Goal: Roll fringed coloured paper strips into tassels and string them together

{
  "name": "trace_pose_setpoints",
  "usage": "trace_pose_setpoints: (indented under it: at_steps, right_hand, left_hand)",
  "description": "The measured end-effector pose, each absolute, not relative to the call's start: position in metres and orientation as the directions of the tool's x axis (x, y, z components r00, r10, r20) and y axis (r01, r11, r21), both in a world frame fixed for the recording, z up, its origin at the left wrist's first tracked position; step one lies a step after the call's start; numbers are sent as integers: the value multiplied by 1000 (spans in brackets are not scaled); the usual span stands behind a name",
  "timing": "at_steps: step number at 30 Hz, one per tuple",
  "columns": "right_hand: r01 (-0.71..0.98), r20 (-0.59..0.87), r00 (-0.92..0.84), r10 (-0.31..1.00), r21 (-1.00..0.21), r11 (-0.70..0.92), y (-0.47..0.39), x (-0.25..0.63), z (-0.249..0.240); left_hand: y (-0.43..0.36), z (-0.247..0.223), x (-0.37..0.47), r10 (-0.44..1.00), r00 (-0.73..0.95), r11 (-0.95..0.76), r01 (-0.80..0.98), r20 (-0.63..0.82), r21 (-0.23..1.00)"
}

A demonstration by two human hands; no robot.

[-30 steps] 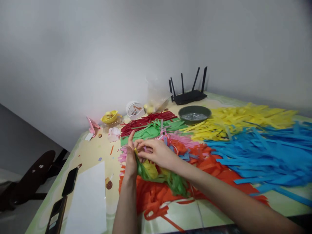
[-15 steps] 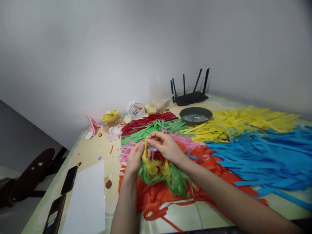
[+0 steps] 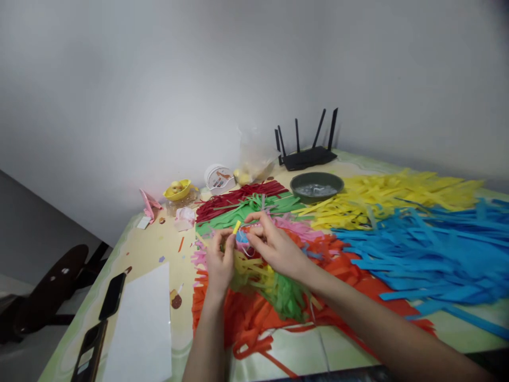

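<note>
My left hand point(image 3: 220, 259) is closed, with a short yellow strip point(image 3: 237, 227) poking up from between thumb and fingers. Close beside it, my right hand point(image 3: 274, 245) is closed too, its fingertips over a small blue and pink part; a thin pale cord loops under them. What exactly the right fingertips pinch is hidden. Below both hands hangs a bunch of yellow and green strips point(image 3: 288, 297), resting over a pile of orange-red strips point(image 3: 246, 313). Pink strips point(image 3: 294, 228) lie just behind the right hand.
Yellow strips point(image 3: 417, 191) and blue strips point(image 3: 421, 254) spread over the right side. Green strips point(image 3: 230, 217) and dark red strips point(image 3: 242, 199) lie at the back, near a dark bowl point(image 3: 317, 188) and a black router point(image 3: 308, 159). A white sheet point(image 3: 141, 323) and a phone point(image 3: 112, 295) lie left.
The upright yellow strip loop between my hands has dropped, leaving a short end in the left fingers. My right forefinger has straightened, and the blue and pink part shows more clearly.
</note>
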State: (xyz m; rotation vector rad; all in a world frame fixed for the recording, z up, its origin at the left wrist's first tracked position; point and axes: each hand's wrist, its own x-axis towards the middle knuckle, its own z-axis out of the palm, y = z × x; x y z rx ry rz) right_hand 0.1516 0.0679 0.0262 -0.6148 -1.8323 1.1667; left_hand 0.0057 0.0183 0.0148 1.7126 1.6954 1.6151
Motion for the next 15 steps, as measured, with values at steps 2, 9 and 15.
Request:
trace_pose_setpoints:
  at_steps: [2, 9, 15]
  right_hand:
    - [-44, 383, -514, 767, -905, 423, 70, 152, 24]
    - [-44, 383, -514, 768, -905, 422, 71, 155, 25]
    - [-88, 372, -516, 772, -919, 385, 74, 154, 25]
  left_hand:
    - [18, 15, 6, 808, -278, -299, 568, 520, 767]
    - [19, 11, 3, 809, -266, -289, 597, 525, 748]
    - [18, 13, 5, 811, -138, -338, 682, 568, 649]
